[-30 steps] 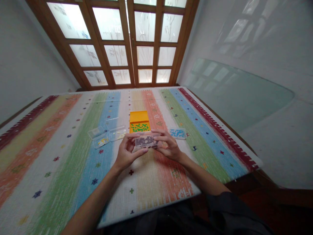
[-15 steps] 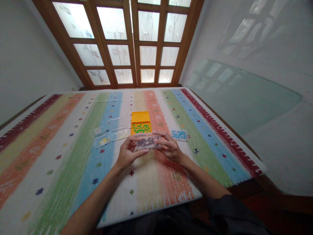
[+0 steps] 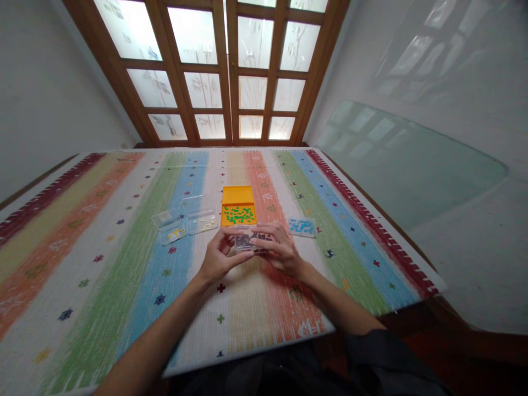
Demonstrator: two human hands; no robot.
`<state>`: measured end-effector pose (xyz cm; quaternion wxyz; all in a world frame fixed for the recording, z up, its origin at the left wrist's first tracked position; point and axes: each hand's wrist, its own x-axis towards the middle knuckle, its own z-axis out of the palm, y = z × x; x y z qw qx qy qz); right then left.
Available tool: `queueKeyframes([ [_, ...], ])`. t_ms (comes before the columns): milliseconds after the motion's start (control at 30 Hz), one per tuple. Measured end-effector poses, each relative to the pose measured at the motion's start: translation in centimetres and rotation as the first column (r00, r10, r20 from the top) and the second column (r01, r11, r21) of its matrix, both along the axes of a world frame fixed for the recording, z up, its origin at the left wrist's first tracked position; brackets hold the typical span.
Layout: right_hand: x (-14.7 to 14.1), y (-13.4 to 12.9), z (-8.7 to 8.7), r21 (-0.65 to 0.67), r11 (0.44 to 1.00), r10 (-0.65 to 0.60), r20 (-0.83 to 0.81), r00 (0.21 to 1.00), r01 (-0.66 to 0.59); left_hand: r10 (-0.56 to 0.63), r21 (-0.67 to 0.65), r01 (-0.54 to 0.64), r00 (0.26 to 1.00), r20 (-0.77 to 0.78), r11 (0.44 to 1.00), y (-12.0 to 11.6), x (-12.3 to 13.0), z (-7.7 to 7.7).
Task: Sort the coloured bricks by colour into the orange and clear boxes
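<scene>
Between both hands is a clear plastic box (image 3: 244, 240) of small dark pieces, held above the table just in front of an open yellow box (image 3: 238, 196). My left hand (image 3: 220, 256) grips its left end, fingers along the top edge and thumb beneath. My right hand (image 3: 280, 250) wraps the right end, its fingers lying across the front and covering part of the dark pieces. Whether the lid is fully closed I cannot tell. Small green pieces (image 3: 239, 214) lie in the yellow box's near half.
Left of the yellow box stand two open clear boxes, one with pale pieces (image 3: 208, 224) and one with yellow and white pieces (image 3: 175, 235). A clear box of blue pieces (image 3: 302, 226) lies to the right. A striped cloth (image 3: 165, 275) covers the table.
My right hand's fingers have slid further left across the box of dark pieces. Both hands have shifted slightly right with it, and the view has moved a little.
</scene>
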<state>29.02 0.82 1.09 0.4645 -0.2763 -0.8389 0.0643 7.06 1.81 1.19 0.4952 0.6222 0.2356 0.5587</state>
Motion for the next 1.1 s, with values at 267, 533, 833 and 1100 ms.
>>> queueKeyframes([
  [267, 0.1, 0.5, -0.5, 0.017, 1.000, -0.014, 0.013, 1.000, 0.014, -0.004, -0.002, 0.004, 0.999, -0.035, 1.000, 0.4, 0.0, -0.7],
  [533, 0.2, -0.2, 0.8, -0.026, 1.000, 0.004, -0.047, 0.999, -0.005, -0.028, -0.089, 0.024, 0.999, -0.043, 0.996, 0.0, -0.2, -0.7],
  [833, 0.9, 0.2, -0.2, -0.273, 0.962, -0.004, 0.031, 1.000, 0.012, 0.001, -0.120, -0.022, 0.984, -0.177, 0.993, 0.1, -0.3, -1.6],
  [1100, 3.6, 2.1, 0.1, -0.271, 0.954, -0.073, 0.203, 0.976, 0.128, 0.240, 0.257, -0.119, 0.824, -0.514, 0.959, 0.4, -1.1, -3.0],
])
